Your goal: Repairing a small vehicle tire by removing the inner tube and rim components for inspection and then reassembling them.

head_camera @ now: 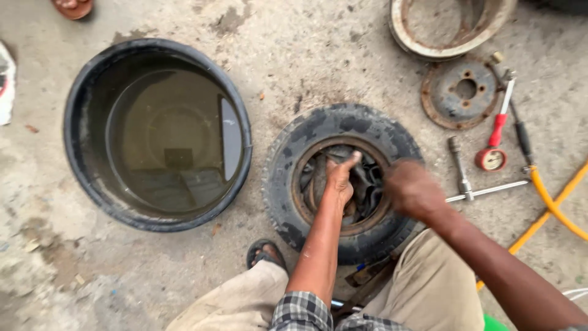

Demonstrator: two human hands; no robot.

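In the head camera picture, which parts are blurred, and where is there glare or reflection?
Head view: the right hand is smeared by motion blur, while the left hand inside the tyre is fairly sharp; the water in the black tub reflects pale light at its right side; lighting is soft and even, with weak shadows; the edges curve slightly, as with a wide lens.

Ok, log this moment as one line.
left hand: inside tyre opening, on inner tube | right hand: blurred, over tyre's right rim | water tub: left
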